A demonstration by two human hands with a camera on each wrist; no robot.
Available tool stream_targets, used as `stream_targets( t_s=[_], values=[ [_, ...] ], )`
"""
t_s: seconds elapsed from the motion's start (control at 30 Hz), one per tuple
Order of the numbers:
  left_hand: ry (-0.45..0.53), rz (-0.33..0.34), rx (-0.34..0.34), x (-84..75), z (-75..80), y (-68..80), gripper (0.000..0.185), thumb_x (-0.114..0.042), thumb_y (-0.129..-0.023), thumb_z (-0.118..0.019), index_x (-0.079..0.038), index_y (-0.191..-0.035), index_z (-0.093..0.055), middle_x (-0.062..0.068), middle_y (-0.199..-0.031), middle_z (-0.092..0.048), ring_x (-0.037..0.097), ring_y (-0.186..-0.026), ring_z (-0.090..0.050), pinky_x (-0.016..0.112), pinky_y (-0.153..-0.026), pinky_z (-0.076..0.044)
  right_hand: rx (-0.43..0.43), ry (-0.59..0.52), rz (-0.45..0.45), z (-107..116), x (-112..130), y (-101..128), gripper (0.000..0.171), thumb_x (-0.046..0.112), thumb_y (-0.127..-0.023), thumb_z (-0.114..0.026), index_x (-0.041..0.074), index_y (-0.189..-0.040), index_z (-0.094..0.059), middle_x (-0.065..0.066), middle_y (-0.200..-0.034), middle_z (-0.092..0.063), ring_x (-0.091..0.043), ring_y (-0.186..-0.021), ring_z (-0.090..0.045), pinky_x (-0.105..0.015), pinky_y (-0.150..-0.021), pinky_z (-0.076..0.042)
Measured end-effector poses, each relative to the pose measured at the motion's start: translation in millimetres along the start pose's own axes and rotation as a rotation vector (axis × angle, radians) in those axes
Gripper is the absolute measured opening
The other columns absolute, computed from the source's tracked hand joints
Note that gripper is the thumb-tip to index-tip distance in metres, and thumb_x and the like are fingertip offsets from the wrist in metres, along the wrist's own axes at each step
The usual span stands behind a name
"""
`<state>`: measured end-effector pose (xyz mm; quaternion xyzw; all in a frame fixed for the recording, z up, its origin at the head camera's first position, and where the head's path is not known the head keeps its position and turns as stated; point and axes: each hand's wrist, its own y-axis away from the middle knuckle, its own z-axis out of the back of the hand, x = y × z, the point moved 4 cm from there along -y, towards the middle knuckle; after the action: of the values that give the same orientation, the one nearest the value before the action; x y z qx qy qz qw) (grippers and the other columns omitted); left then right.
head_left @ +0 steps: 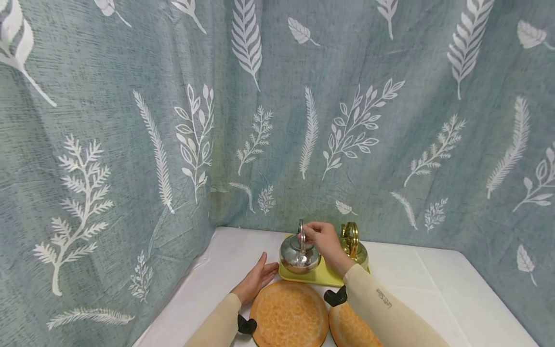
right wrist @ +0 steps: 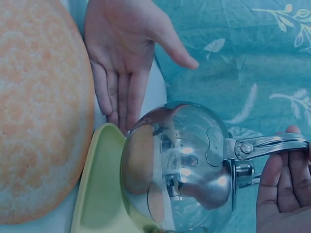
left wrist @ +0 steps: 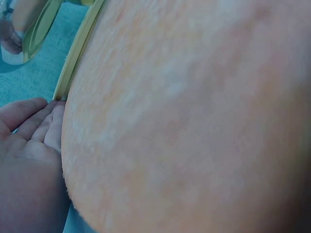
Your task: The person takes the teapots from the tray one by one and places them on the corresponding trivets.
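A silver kettle stands at the left end of a yellow-green tray. My right hand grips its raised handle, with the fingers curled under the bar in the right wrist view. Beside the tray's left edge, my left hand is held with straight fingers and the thumb apart. Its fingertips reach the tray's corner in the left wrist view, holding nothing. A gold kettle occupies the right part of the tray, partly hidden behind my right hand and forearm.
Two round, bread-patterned discs lie in front of the tray; my right forearm partly covers the right one. A white-covered table carries everything. Leaf-patterned curtains hang behind and along the sides.
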<state>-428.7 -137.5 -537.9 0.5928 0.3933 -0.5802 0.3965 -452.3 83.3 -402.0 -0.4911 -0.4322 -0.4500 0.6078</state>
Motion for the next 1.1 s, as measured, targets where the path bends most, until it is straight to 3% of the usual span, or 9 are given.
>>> stream_targets(
  t_s=[0.3,1.1],
  values=[
    [-0.006,0.002,0.004,-1.5,-2.4,0.4,0.116,-0.082,-0.106,-0.026,0.019,-0.162,-0.027,0.037,-0.17,-0.025,0.047,-0.16,-0.022,0.049,-0.134,-0.024,0.01,0.019,0.002,4,-2,8,0.023,0.013,-0.111,-0.066,-0.006,-0.11,-0.079,-0.008,-0.092,-0.079,-0.018,-0.081,-0.073,-0.036,-0.078,-0.066],
    [0.0,0.006,-0.028,-1.0,-0.3,1.6,0.12,-0.085,-0.104,-0.027,0.021,-0.16,-0.028,0.038,-0.168,-0.028,0.048,-0.159,-0.025,0.051,-0.133,-0.025,0.031,-0.038,0.005,-2,0,32,0.024,0.011,-0.11,-0.067,-0.01,-0.117,-0.076,-0.016,-0.097,-0.079,-0.023,-0.085,-0.074,-0.045,-0.083,-0.067]
  ],
)
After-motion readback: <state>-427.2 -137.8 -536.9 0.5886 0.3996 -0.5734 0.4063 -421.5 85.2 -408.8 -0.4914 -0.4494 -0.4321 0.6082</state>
